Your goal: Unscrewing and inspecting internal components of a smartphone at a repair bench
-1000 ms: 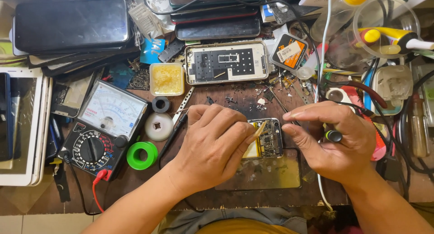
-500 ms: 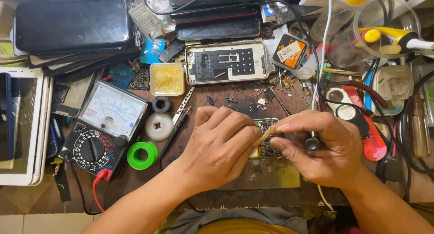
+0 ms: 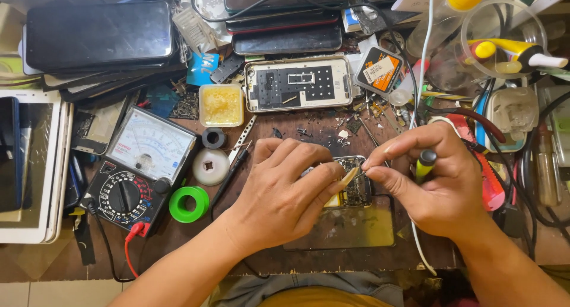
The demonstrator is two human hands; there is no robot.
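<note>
At the middle of the cluttered bench, I see the small circuit board (image 3: 356,185) lying flat between my two hands. My left hand (image 3: 285,194) presses on its near-left edge, fingers curled down. My right hand (image 3: 436,179) pinches a thin tool (image 3: 425,164) closed, tip meeting the board's upper edge. A multimeter (image 3: 139,170) sits well left.
</note>
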